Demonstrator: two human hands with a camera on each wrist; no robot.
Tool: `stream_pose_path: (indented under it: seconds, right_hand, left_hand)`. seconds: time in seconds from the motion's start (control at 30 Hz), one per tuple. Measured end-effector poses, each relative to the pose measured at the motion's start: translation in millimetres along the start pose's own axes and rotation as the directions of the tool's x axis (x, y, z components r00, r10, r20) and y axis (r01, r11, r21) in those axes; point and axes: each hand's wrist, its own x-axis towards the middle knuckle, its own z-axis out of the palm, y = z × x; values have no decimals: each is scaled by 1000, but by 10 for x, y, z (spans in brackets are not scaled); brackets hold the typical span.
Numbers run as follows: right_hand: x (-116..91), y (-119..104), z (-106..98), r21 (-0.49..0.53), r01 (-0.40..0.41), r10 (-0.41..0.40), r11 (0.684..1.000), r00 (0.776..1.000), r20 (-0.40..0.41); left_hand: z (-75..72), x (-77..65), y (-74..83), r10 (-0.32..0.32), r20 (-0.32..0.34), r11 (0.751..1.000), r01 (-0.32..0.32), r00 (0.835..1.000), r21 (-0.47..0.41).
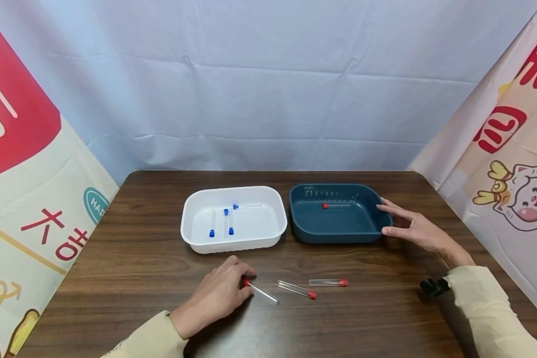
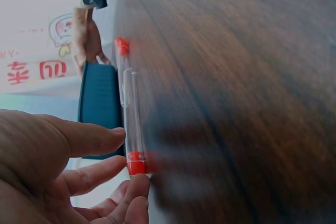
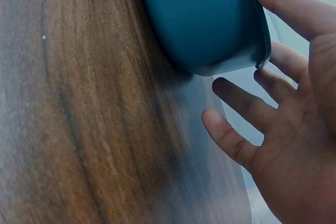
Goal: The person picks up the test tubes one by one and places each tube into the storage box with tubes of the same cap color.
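My left hand (image 1: 223, 288) is low over the table, its fingertips at the red cap of a test tube (image 1: 263, 292). In the left wrist view, a gap shows between thumb and index finger, with the red-capped tube (image 2: 135, 129) just beyond them. Two more red-capped tubes lie to the right, one angled (image 1: 295, 289) and one nearly level (image 1: 326, 282). My right hand (image 1: 413, 231) touches the right end of the dark teal tray (image 1: 340, 238), fingers spread and fairly straight. Inside that tray is a red-capped tube (image 1: 335, 205).
A white tray (image 1: 234, 245) stands left of the teal one, holding several blue-capped tubes (image 1: 248, 206). Both trays sit on a brown wood-grain table (image 1: 130, 258). Behind it hangs a pale cloth (image 1: 268, 99), with printed cloths (image 1: 510, 174) at the sides.
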Motion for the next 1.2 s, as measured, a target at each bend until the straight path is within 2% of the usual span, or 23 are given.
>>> stream_pose_path:
  seconds: [0.27,0.57,0.93,1.2]
  right_hand:
    - [6,-16,5,-8,-3,3,1000,1000,-3]
    - [18,-4,2,-13,-5,5,1000,1000,-6]
    - [10,-1,2,-10,1,-1,1000,1000,-3]
    - [2,1,-2,-16,2,-2,1000,1000,-7]
  left_hand:
    - [15,22,-10,19,49,1000,-20,999,6]
    - [23,46,-20,63,51,998,-64,997,8]
    - [19,85,-13,63,63,998,-64,996,22]
    - [16,87,-12,38,65,998,-41,997,39]
